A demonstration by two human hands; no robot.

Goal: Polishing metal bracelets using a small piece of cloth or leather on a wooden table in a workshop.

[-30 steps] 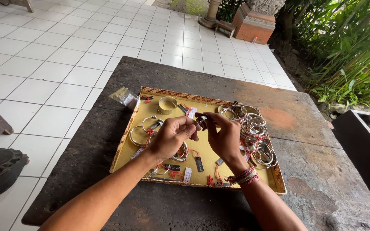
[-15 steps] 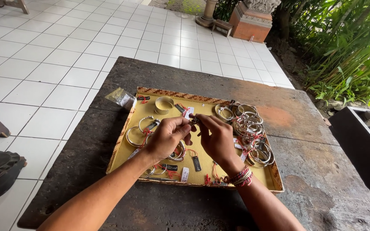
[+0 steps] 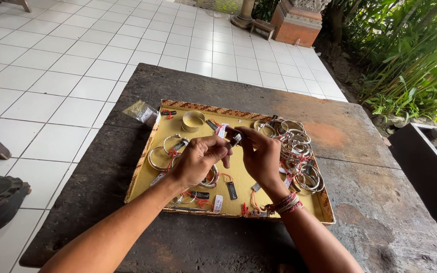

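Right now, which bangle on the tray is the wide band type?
The wide cuff near the tray's far left corner; the others are thin rings and hoops.

Left hand (image 3: 198, 159) and right hand (image 3: 260, 154) pinching a small silver piece (image 3: 234, 140) above yellow tray (image 3: 142, 167) of bangles (image 3: 299, 156), stone table (image 3: 380, 202)

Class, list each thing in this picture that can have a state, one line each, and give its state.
Left hand: pinching a small silver piece.
Right hand: pinching the same piece.
Small silver piece: held above the tray.
Tray: flat on the table.
Wide cuff: upright in the tray.
Bangles: piled at the tray's right.
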